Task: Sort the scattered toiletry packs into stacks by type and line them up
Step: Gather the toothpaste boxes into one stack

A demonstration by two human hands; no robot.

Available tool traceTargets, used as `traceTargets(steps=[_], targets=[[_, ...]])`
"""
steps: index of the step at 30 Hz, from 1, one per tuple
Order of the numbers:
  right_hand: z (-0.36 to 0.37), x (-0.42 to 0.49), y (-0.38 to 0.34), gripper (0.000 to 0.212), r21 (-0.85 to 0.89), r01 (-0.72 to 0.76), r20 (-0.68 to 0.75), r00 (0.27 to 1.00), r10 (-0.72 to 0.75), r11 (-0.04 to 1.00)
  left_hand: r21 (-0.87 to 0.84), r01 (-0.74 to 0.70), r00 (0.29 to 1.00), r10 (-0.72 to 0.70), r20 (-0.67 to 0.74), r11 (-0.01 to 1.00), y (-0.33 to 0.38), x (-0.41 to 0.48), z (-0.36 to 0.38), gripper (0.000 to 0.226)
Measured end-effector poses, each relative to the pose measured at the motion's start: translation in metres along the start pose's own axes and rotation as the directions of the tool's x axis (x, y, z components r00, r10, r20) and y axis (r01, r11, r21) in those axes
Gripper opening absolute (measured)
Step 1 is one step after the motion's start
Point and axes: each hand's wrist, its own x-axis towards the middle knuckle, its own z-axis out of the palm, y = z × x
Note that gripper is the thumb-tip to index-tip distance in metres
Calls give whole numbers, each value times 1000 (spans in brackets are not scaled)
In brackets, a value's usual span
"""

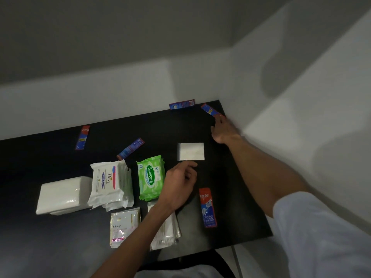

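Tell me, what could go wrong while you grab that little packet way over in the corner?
The toothpaste sachet lies right at the table's far corner, so the reaching right hand could nudge it off the edge. The left forearm crosses above the clear packs and the Dove sachets; swinging it might knock those stacks crooked.

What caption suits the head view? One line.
Right hand reaches for a far-corner toothpaste sachet; left hand hovers beside green wipes pack.
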Motion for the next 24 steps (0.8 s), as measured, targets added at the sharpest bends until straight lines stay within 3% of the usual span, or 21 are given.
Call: traceTargets(steps=[4, 9, 13, 18, 20, 22, 24], targets=[[16, -10, 8, 60, -230, 88, -138, 983, -122, 969, 12, -4, 1000, 4, 1, 1000, 1, 4, -8, 25], [30, -45, 8, 51, -250, 42, -238, 966, -104, 967, 26, -23, 1000, 22, 13, 999, 0, 9, -16, 24], [36, -79, 7, 57, -312, 100, -205, 964, -170, 945, 37, -38, 999, 37, 17, 999, 3, 12, -23, 24], [11, -113, 12, 18, -94, 96, -207, 972, -114, 991, 33, -8, 1000, 9, -4, 999, 6, 15, -26, 20], [2, -133, 9, 8, 59, 172, -254, 955, -152, 983, 5, 42, 999, -42, -23, 999, 7, 16, -27, 17], [0, -159, 6, 12, 142, 337, -362, 893, -268, 931, -77, 120, 992, -122, -31, 990, 7, 16, -27, 16], [-1, -185, 4, 16, 126, 482, -461, 802, -379, 867, -282, 261, 961, -275, -11, 923, 10, 15, -28, 19]])
